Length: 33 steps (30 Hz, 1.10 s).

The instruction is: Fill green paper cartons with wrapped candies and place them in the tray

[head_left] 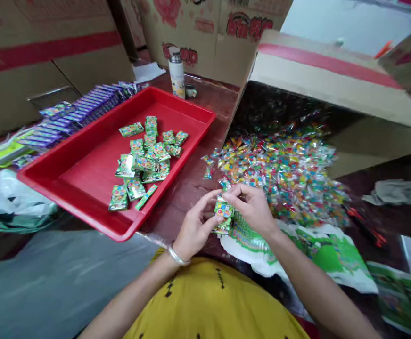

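Observation:
My left hand (195, 228), with a silver bangle at the wrist, is closed around a small green printed box (224, 214) held upright over the table edge. At the top of that box, the fingers of my right hand (251, 207) are pinched together. A small clear candy packet (226, 185) shows at those fingertips, partly hidden by them. Just beyond my hands spreads a heap of colourful candy packets (279, 165) in clear wrap, spilling out of a cardboard box (318, 66) on its side. Flat green box blanks (251, 235) lie stacked under my right forearm.
At the left, a red tray (85, 174) holds several small green boxes (143, 162). Rows of purple packs (81, 110) lie beyond it. A white flask (176, 73) and a cup (190, 90) stand behind. Red-handled scissors (366, 228) lie at the right.

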Each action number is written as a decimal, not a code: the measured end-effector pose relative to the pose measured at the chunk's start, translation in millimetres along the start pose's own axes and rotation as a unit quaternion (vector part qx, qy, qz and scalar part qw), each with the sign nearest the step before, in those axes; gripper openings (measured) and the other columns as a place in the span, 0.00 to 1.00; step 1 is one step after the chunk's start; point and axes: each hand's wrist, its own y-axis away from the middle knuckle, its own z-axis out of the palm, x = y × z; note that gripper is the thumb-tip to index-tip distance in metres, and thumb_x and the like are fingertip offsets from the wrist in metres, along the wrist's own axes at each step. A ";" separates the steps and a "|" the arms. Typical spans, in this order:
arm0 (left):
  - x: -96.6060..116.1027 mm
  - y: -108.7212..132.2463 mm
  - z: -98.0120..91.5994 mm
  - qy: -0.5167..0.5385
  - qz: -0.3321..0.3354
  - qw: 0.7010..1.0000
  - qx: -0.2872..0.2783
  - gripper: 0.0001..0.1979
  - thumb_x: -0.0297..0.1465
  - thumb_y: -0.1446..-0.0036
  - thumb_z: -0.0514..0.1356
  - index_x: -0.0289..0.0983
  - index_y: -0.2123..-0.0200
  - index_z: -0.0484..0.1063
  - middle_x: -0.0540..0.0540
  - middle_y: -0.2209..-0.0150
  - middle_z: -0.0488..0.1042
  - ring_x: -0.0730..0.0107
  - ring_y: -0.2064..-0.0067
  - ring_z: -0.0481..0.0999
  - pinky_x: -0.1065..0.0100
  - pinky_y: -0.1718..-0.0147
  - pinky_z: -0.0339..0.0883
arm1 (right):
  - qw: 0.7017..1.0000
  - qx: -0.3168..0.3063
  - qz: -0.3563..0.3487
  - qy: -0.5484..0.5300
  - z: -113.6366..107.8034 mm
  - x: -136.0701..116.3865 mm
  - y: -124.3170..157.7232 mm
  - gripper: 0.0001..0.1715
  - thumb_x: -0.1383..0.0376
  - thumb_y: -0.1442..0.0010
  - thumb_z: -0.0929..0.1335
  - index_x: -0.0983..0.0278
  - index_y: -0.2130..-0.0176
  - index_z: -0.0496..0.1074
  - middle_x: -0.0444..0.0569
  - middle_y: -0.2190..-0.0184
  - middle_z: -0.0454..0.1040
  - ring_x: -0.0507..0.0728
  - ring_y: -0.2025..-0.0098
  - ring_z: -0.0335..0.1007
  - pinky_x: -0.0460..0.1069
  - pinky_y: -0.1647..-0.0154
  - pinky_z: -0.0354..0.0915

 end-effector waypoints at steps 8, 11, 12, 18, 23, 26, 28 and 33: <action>12.9 -31.1 -31.6 -0.113 0.102 0.980 0.130 0.17 0.30 0.39 0.60 0.39 0.46 0.67 0.43 0.50 0.73 0.65 0.55 0.77 0.64 0.55 0.74 | 0.999 -0.005 0.012 0.047 -17.9 8.9 8.3 0.16 0.57 0.33 0.64 0.59 0.49 0.72 0.50 0.54 0.75 0.57 0.57 0.73 0.50 0.61 0.67; 38.5 -64.0 -76.2 -0.296 0.204 0.899 0.251 0.25 0.29 0.42 0.62 0.40 0.41 0.64 0.40 0.42 0.67 0.56 0.41 0.68 0.56 0.43 0.66 | 0.977 -0.032 0.027 0.209 -29.6 20.1 7.7 0.12 0.57 0.34 0.65 0.60 0.57 0.75 0.48 0.62 0.75 0.56 0.64 0.72 0.50 0.64 0.65; 44.3 -71.8 -86.9 -0.345 0.226 0.871 0.267 0.34 0.30 0.45 0.65 0.40 0.36 0.58 0.39 0.37 0.62 0.52 0.36 0.62 0.52 0.38 0.59 | 0.958 -0.062 0.027 0.277 -30.7 24.5 8.3 0.12 0.57 0.34 0.65 0.60 0.61 0.76 0.48 0.63 0.74 0.57 0.63 0.71 0.50 0.64 0.64; -0.8 -42.5 -48.5 -0.436 0.198 0.875 0.072 0.57 0.45 0.54 0.70 0.39 0.30 0.40 0.30 0.30 0.47 0.40 0.29 0.43 0.41 0.33 0.43 | 0.845 -0.087 0.034 0.526 -17.0 50.0 16.6 0.20 0.51 0.43 0.72 0.62 0.58 0.77 0.55 0.58 0.72 0.66 0.53 0.69 0.54 0.62 0.65; -66.0 4.1 8.8 -0.445 0.088 0.890 -0.052 0.61 0.46 0.59 0.72 0.39 0.30 0.40 0.29 0.31 0.49 0.37 0.29 0.42 0.37 0.35 0.45 | 0.846 -0.088 -0.010 0.525 -10.5 60.0 22.7 0.14 0.55 0.41 0.71 0.60 0.59 0.77 0.54 0.58 0.72 0.65 0.52 0.68 0.55 0.59 0.67; -73.9 9.2 11.5 -0.438 0.092 0.894 -0.040 0.59 0.43 0.58 0.73 0.37 0.30 0.42 0.29 0.31 0.50 0.40 0.29 0.42 0.39 0.35 0.44 | 0.873 -0.066 -0.038 0.482 -11.5 60.0 27.6 0.11 0.58 0.40 0.71 0.60 0.58 0.76 0.54 0.57 0.73 0.65 0.52 0.67 0.56 0.56 0.67; -68.6 9.9 7.9 -0.410 0.106 0.906 -0.033 0.53 0.41 0.55 0.72 0.37 0.32 0.48 0.30 0.32 0.53 0.41 0.29 0.44 0.40 0.34 0.45 | 0.907 -0.044 -0.057 0.415 -14.5 56.6 30.7 0.08 0.61 0.37 0.69 0.61 0.59 0.75 0.53 0.57 0.73 0.64 0.51 0.68 0.57 0.53 0.66; -39.0 8.9 2.0 -0.174 0.035 0.983 -0.033 0.15 0.39 0.43 0.64 0.37 0.57 0.70 0.41 0.55 0.75 0.58 0.52 0.75 0.58 0.51 0.68 | 0.997 0.014 0.025 0.075 -28.8 35.6 31.3 0.07 0.60 0.36 0.68 0.61 0.64 0.71 0.46 0.67 0.73 0.55 0.69 0.72 0.50 0.68 0.68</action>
